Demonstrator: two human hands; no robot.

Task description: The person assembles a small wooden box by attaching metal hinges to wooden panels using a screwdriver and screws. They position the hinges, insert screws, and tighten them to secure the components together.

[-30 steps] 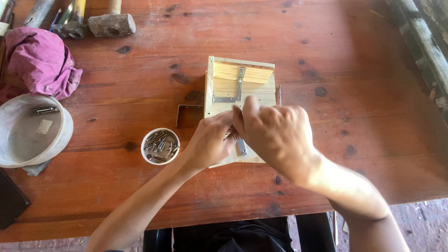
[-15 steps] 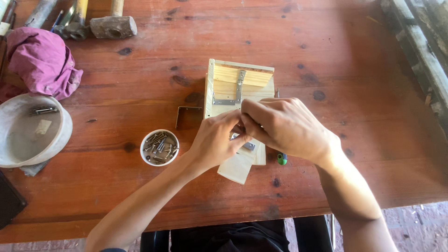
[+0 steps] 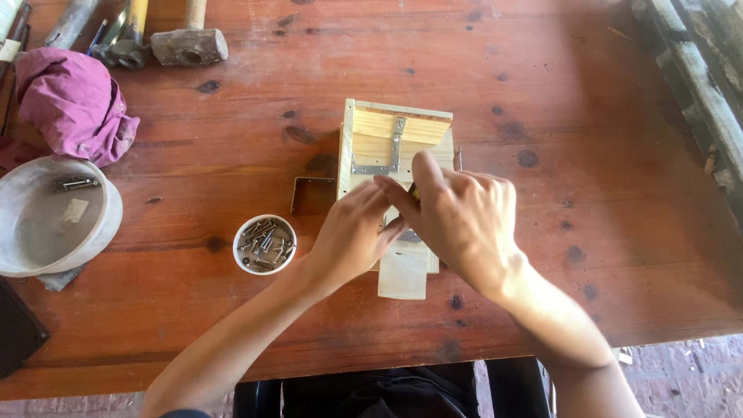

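— What did the surface look like?

— A reddish wooden bench [image 3: 542, 93] with dark knots. At the far left lay a purple cloth [image 3: 70, 104], with a mallet [image 3: 188, 45] and other tools beyond it, and nearer, a shallow grey bowl [image 3: 46, 224]. Right of that stood a small white cup of screws [image 3: 265, 244], then a bent metal bracket [image 3: 308, 191] lying just beside the box.

— And the hands?

— Both met at the middle, over a pale wooden box [image 3: 391, 147] with a metal hinge strap [image 3: 393, 151] on its far part. The left hand [image 3: 354, 236] rested on the box's near end, fingers curled; I couldn't tell whether its grip held anything. The right hand [image 3: 464, 217] was closed around a small dark tool, mostly hidden, pressed against the wood.
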